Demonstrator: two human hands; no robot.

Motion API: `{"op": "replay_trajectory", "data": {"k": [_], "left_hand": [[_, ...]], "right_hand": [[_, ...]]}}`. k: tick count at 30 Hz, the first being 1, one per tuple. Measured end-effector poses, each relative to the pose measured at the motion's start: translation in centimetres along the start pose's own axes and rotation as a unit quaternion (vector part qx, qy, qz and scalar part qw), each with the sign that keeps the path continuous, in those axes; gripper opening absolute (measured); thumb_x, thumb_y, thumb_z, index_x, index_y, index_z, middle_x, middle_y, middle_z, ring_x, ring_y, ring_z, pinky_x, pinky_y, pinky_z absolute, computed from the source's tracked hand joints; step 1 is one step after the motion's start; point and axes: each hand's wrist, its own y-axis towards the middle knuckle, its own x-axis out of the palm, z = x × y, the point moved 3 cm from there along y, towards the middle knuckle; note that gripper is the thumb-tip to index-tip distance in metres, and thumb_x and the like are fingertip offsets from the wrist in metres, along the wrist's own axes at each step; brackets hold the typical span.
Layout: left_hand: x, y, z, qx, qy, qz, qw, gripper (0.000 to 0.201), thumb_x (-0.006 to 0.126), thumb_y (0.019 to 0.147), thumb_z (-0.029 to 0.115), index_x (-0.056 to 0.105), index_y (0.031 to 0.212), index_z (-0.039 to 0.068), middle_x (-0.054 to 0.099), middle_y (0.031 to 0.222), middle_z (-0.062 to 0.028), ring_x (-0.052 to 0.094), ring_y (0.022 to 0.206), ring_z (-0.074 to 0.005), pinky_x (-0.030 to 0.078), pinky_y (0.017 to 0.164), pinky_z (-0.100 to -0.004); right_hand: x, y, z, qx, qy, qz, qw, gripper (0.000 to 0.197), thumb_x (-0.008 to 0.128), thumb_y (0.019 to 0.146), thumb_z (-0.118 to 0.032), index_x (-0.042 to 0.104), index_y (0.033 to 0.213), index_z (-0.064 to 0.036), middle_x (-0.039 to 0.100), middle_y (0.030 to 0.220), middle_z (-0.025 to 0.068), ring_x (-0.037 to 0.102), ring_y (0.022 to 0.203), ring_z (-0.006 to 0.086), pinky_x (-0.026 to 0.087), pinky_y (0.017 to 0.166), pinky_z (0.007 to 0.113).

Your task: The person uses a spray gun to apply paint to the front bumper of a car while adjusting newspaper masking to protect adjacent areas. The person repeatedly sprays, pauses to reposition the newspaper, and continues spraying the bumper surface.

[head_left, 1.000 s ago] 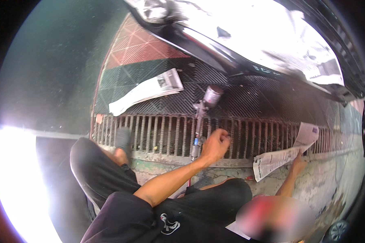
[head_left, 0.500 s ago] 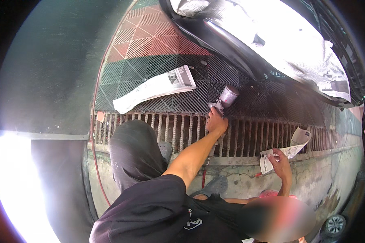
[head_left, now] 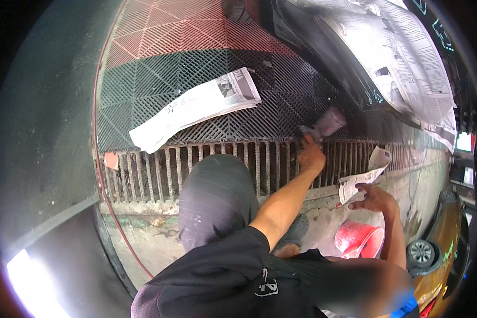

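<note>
Since the earlier frames, the left hand point(head_left: 310, 158) has reached farther up toward the middle right of the frame, carrying the spray gun point(head_left: 323, 126) away from the knee and close under the dark car body point(head_left: 323, 63). It is clenched around the gun's grip, the pale cup tilted up and to the right, just below the car's lower edge and above the metal drain grate point(head_left: 196, 169). At right of centre, the right hand point(head_left: 373, 197) has come up a little and pinches the lower edge of a sheet of newspaper point(head_left: 363, 177), fingers closed on it, beside the concrete kerb point(head_left: 323, 217). Another folded newspaper point(head_left: 196, 106) lies on the green and red floor grid point(head_left: 159, 69) at upper left. More newspaper masking point(head_left: 403, 58) covers the car at upper right. A red bucket point(head_left: 358, 238) sits at lower right.
</note>
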Motion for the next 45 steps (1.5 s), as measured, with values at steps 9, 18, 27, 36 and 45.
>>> {"op": "replay_trajectory", "data": {"k": [9, 18, 27, 36, 45], "left_hand": [[3.4, -7.1, 7.0, 0.163, 0.061, -0.231, 0.957, 0.07, 0.058, 0.098, 0.038, 0.035, 0.15, -0.003, 0.056, 0.144, -0.0336, 0.058, 0.13, -0.0519, 0.035, 0.114, -0.0646], [0.7, -9.5, 10.8, 0.275, 0.139, -0.219, 0.926, 0.098, 0.059, 0.096, 0.062, 0.033, 0.157, -0.01, 0.039, 0.161, -0.0325, 0.021, 0.156, -0.0489, 0.02, 0.122, -0.0673], [1.8, -11.0, 10.4, 0.165, -0.057, -0.271, 0.947, 0.062, 0.046, 0.107, 0.048, 0.062, 0.133, -0.006, 0.067, 0.132, -0.0296, 0.063, 0.126, -0.0438, 0.046, 0.108, -0.0478], [0.0, -13.7, 12.5, 0.178, -0.069, -0.374, 0.908, 0.041, 0.051, 0.112, 0.032, 0.065, 0.131, -0.002, 0.072, 0.11, -0.0092, 0.065, 0.099, -0.0145, 0.052, 0.091, -0.0313], [-1.7, -15.1, 12.0, 0.141, -0.099, -0.367, 0.914, 0.038, 0.056, 0.113, 0.026, 0.063, 0.139, -0.001, 0.07, 0.108, -0.0018, 0.061, 0.095, -0.0083, 0.05, 0.087, -0.0257]], "right_hand": [[6.8, 7.4, -0.7, -0.091, 0.192, -0.011, 0.977, 0.09, 0.084, 0.086, -0.05, 0.049, 0.152, 0.0007, 0.061, 0.146, 0.0203, 0.06, 0.131, 0.0294, 0.053, 0.106, 0.04], [12.8, 15.1, -0.5, -0.098, 0.683, 0.409, 0.597, 0.065, 0.076, 0.095, -0.05, 0.061, 0.135, -0.0015, 0.068, 0.119, 0.0115, 0.065, 0.108, 0.0213, 0.054, 0.088, 0.035], [4.6, 7.0, 0.2, -0.095, 0.81, 0.49, 0.306, 0.056, 0.068, 0.1, -0.059, 0.07, 0.117, -0.0059, 0.067, 0.093, 0.0027, 0.059, 0.077, 0.0092, 0.047, 0.066, 0.028], [2.2, -0.4, 1.2, -0.093, 0.85, 0.424, 0.299, 0.067, 0.066, 0.099, -0.065, 0.068, 0.118, -0.0004, 0.067, 0.089, 0.005, 0.045, 0.052, 0.0052, 0.033, 0.047, 0.025], [0.0, -1.6, 1.5, -0.115, 0.843, 0.406, 0.334, 0.062, 0.064, 0.102, -0.06, 0.065, 0.117, -0.0006, 0.064, 0.089, 0.0066, 0.044, 0.049, 0.005, 0.033, 0.044, 0.023]]}}
